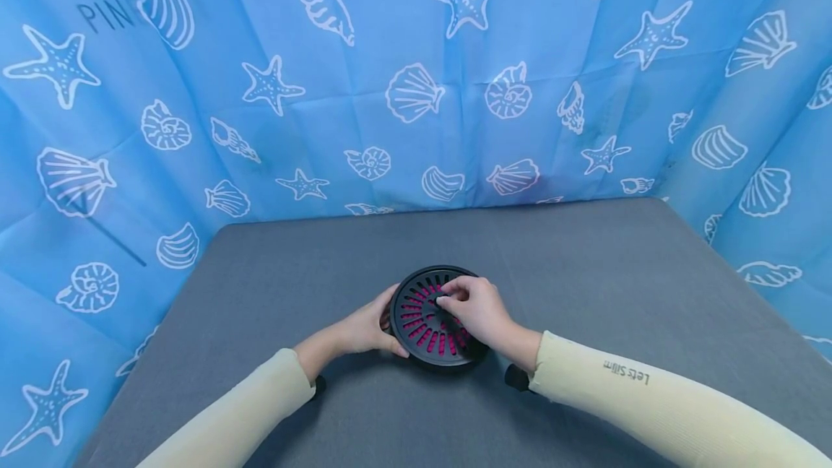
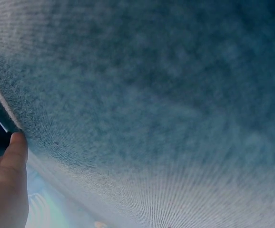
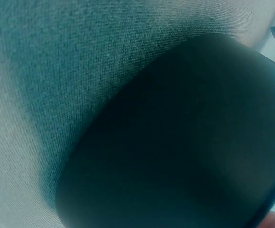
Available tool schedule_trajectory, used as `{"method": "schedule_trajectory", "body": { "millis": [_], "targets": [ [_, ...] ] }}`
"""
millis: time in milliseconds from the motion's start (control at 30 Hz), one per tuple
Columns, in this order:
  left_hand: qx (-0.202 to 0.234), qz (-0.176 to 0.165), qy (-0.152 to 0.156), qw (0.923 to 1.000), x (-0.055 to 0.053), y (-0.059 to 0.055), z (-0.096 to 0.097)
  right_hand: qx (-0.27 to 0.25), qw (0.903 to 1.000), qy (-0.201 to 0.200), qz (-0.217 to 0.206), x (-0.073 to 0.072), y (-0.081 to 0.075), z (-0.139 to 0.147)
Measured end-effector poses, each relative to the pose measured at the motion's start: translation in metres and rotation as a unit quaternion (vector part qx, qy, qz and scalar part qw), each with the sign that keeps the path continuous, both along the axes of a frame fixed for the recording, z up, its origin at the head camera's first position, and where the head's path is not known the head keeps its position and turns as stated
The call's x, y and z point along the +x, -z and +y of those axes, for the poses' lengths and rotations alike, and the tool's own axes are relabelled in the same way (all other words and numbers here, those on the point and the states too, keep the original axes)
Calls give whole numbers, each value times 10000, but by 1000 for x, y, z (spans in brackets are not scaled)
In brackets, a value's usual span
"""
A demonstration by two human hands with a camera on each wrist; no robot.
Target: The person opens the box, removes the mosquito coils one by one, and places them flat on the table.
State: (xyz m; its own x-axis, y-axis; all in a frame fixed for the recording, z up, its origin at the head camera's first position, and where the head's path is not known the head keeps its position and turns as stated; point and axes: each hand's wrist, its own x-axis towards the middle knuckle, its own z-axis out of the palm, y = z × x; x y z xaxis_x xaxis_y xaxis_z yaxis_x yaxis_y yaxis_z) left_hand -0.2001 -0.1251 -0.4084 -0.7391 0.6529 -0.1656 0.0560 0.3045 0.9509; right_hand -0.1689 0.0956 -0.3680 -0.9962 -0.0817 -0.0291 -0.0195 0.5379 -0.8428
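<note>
A round black container (image 1: 404, 349) stands on the table in the head view, topped by a black slotted lid (image 1: 416, 344) with bright pink showing through its radial slots. My left hand (image 1: 364, 323) grips the container's left side, thumb along the near edge and fingers behind. Over the lid's middle, my right hand (image 1: 484, 313) pinches a small dark knob, mostly hidden by the fingertips. In the left wrist view, my left hand (image 2: 9, 185) reaches to a dark edge at the far left. The container's dark side (image 3: 175, 133) fills much of the right wrist view.
A grey cloth-covered table (image 1: 312, 266) stretches around the container. Behind and beside it hangs a blue curtain (image 1: 364, 114) printed with white shells and starfish. Small black wrist devices (image 1: 516, 378) sit under the pale sleeves.
</note>
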Motion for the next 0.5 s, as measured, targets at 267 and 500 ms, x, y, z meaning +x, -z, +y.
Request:
{"method": "schedule_trajectory", "body": {
  "millis": [267, 500],
  "targets": [
    [4, 67, 8, 10000, 1, -1, 1, -65, 9999, 62, 108, 2, 2, -1],
    [8, 106, 5, 9999, 1, -1, 1, -116, 9999, 61, 74, 3, 0, -1]
  ]
}}
